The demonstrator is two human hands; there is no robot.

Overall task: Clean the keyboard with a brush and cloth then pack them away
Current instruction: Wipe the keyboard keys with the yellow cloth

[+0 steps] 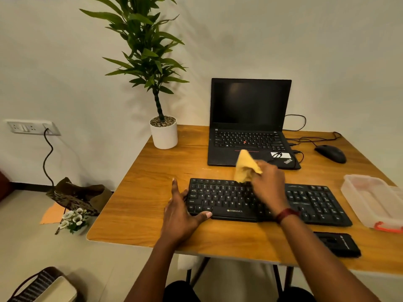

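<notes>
A black keyboard [314, 203] lies across the front of the wooden table [148, 192]. My right hand [269, 188] holds a bunched yellow cloth [245, 165] against the upper middle keys, and the cloth sticks up above the fingers. My left hand [182, 214] rests flat at the keyboard's left end, thumb on the lower left corner, fingers spread along the side. No brush is in view.
An open black laptop [248, 118] stands behind the keyboard, with a mouse [331, 153] and cables to its right. A clear plastic box [370, 199] with an orange latch sits at the right edge. A black pouch [338, 244] lies front right. A potted plant [163, 131] stands back left.
</notes>
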